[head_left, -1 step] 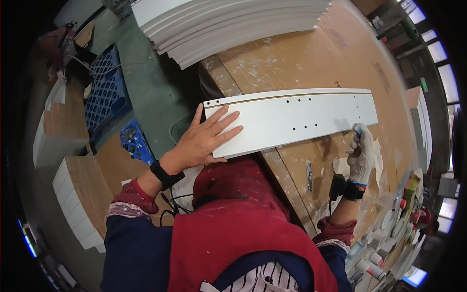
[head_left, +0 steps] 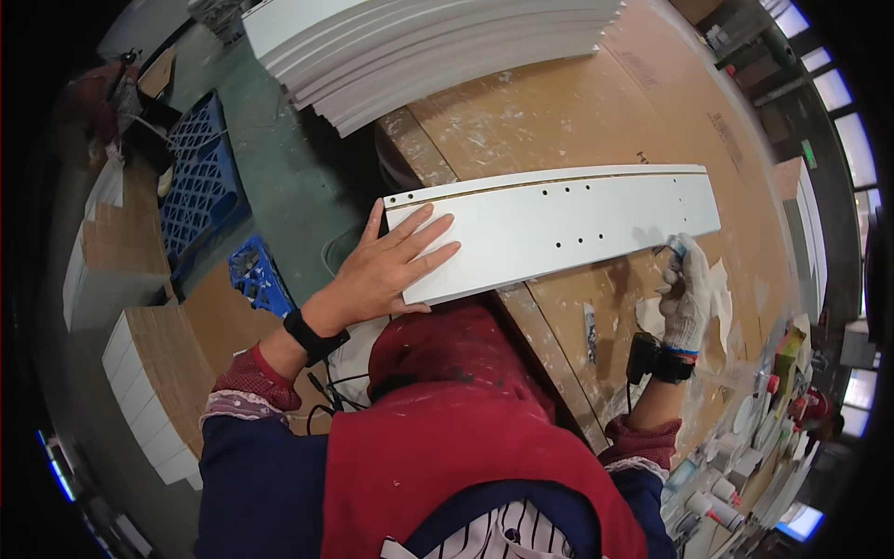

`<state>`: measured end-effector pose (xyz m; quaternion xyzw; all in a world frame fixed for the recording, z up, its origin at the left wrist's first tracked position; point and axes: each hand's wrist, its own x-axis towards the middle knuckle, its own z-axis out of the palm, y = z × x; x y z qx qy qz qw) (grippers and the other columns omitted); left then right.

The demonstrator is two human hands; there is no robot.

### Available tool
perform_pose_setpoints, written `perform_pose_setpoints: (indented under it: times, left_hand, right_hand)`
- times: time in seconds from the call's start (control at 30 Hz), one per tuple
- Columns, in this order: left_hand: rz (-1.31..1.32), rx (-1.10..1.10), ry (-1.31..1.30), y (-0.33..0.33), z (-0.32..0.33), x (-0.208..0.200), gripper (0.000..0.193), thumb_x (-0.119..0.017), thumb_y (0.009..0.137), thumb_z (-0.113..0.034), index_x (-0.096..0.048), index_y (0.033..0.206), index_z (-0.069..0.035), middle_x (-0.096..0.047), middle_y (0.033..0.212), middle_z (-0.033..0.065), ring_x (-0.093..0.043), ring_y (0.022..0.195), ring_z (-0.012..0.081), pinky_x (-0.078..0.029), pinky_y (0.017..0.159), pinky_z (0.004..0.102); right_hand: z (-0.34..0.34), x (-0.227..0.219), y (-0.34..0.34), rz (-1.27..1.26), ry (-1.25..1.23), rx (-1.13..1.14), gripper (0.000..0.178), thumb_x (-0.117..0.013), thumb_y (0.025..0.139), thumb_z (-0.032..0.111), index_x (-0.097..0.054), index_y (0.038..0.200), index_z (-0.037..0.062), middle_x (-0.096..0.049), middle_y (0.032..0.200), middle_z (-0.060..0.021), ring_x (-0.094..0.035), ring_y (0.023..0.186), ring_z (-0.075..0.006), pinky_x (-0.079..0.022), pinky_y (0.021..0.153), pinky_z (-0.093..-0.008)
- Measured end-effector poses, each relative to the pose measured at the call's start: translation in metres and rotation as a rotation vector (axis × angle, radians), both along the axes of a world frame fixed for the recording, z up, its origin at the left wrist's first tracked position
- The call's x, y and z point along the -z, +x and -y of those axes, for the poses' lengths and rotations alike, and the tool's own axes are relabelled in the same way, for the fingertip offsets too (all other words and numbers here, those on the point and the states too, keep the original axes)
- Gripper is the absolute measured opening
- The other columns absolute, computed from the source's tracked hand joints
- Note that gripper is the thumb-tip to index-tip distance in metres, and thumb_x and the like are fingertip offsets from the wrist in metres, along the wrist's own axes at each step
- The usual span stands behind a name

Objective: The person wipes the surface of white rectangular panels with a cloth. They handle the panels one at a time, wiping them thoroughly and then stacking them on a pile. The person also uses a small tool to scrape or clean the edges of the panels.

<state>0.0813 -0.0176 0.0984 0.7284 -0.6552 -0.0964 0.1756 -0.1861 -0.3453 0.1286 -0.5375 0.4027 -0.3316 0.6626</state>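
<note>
A long white board (head_left: 494, 233) with a groove along its far edge and several small dark holes lies across the cardboard-covered table (head_left: 559, 116). Its left end juts out past the table's near edge. My bare left hand (head_left: 377, 265) rests flat on that end, fingers spread over the white face. At the board's near right edge is my right hand (head_left: 687, 291) in a whitish work glove. Its fingers are closed round a small blue-grey tool (head_left: 675, 245), mostly hidden, whose kind I cannot make out.
Behind the board stands a tall stack of white panels (head_left: 438, 65). A narrow, paint-smeared strip (head_left: 589, 333) and a white cloth (head_left: 721, 291) lie on the table. Bottles (head_left: 712, 508) crowd the lower right. Blue plastic crates (head_left: 200, 182) and stacked boards (head_left: 154, 387) stand at left.
The whole view has shifted slightly to the left. My right hand and its small tool have turned a little at the board's edge; my left hand keeps its place on the board.
</note>
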Motion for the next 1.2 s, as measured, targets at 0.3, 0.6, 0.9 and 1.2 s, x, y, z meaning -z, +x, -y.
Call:
perform_pose_setpoints:
  times: [0.3, 0.6, 0.9, 1.2]
  left_hand:
    - [0.058, 0.065, -0.032, 0.0, 0.0, -0.003, 0.079, -0.075, 0.064, -0.034, -0.044, 0.134, -0.016, -0.034, 0.145, 0.0082, -0.027, 0.137, 0.0273, -0.006, 0.107, 0.0646]
    - [0.002, -0.091, -0.104, 0.012, -0.035, 0.003, 0.071, -0.067, 0.064, 0.008, -0.046, 0.129, -0.011, -0.036, 0.142, 0.0105, -0.03, 0.134, 0.0307, -0.03, 0.104, 0.0555]
    - [0.051, -0.136, -0.238, 0.019, -0.028, -0.001, 0.065, -0.07, 0.063, 0.007, -0.051, 0.124, -0.01, -0.042, 0.139, 0.0096, -0.035, 0.132, 0.0298, -0.032, 0.103, 0.0544]
    - [0.102, -0.045, -0.238, 0.034, -0.021, 0.004, 0.047, -0.058, 0.078, 0.002, -0.053, 0.123, -0.01, -0.045, 0.137, 0.0072, -0.036, 0.132, 0.0273, -0.028, 0.106, 0.0537]
  right_hand:
    - [-0.029, 0.024, 0.012, 0.209, 0.144, -0.081, 0.029, -0.056, 0.092, 0.019, -0.056, 0.114, -0.0002, -0.055, 0.075, -0.0015, -0.048, 0.057, -0.0074, -0.041, 0.047, -0.0185]
    - [-0.145, -0.008, 0.058, -0.025, -0.212, -0.626, 0.03, -0.062, 0.084, 0.011, -0.057, 0.111, -0.0004, -0.067, 0.093, -0.0098, -0.063, 0.078, -0.0139, -0.052, 0.068, -0.0286]
    - [-0.229, -0.012, 0.13, -0.348, -1.351, -0.973, 0.019, -0.06, 0.081, 0.022, -0.054, 0.09, 0.0063, -0.056, 0.07, -0.0074, -0.062, 0.065, -0.0231, -0.049, 0.052, -0.033]
    - [-0.252, -0.01, 0.128, -0.413, -1.459, -1.023, 0.024, -0.062, 0.079, 0.026, -0.053, 0.09, 0.0061, -0.052, 0.063, -0.0032, -0.057, 0.052, -0.0182, -0.046, 0.044, -0.0311]
